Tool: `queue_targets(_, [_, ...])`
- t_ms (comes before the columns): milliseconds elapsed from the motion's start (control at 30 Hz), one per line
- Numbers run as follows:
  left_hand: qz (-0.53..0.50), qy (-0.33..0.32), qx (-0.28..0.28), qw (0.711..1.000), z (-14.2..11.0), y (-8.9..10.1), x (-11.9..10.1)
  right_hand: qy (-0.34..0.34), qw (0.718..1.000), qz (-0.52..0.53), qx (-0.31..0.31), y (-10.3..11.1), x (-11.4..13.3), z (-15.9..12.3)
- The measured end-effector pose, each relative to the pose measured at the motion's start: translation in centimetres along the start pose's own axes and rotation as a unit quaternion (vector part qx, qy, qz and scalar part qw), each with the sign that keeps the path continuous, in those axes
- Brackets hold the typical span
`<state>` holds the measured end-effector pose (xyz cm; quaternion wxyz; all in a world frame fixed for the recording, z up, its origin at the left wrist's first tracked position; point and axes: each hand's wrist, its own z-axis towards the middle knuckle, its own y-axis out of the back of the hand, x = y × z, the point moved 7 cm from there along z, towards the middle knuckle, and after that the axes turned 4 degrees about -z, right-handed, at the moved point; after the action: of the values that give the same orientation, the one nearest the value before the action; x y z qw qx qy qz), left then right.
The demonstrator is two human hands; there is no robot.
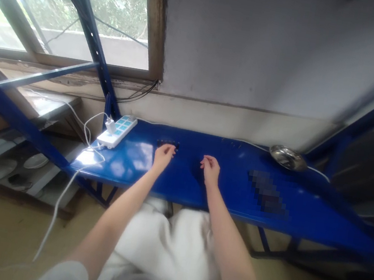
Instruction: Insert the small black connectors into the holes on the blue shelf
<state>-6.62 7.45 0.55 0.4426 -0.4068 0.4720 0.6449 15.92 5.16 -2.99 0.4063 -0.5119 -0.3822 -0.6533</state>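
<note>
A blue metal shelf (183,186) runs across in front of me at waist height. My left hand (163,154) rests on it with fingers curled, its tips touching a small dark object (168,144) that is too small to name. My right hand (210,168) lies on the shelf a little to the right, fingers bent loosely downward; whether anything is under them stays hidden.
A white power strip (117,131) with a plugged charger and white cable lies at the shelf's left end. A metal dish (288,157) sits at the back right. A blurred dark patch (267,193) lies right of my hands. Blue rack struts, a window and plates are at left.
</note>
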Motion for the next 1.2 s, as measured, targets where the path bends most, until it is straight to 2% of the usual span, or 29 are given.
queue_targets(100, [-0.043,0.04,-0.02,0.998,-1.3,-0.2,2.5,-0.001,1.0,0.0,-0.005,0.2,-0.1,0.1])
queue_targets(233, [-0.07,0.055,-0.021,0.996,-1.6,-0.5,3.8,-0.008,1.0,0.004,-0.021,0.5,-0.4,0.2])
queue_targets(833, [-0.066,0.042,-0.003,0.997,-1.8,-0.7,4.0,-0.007,0.999,0.004,-0.038,0.5,-1.6,0.7])
queue_targets(1200, [-0.06,0.038,0.003,0.997,-1.8,-0.7,3.9,-0.01,0.999,-0.004,-0.031,0.4,-1.0,0.4])
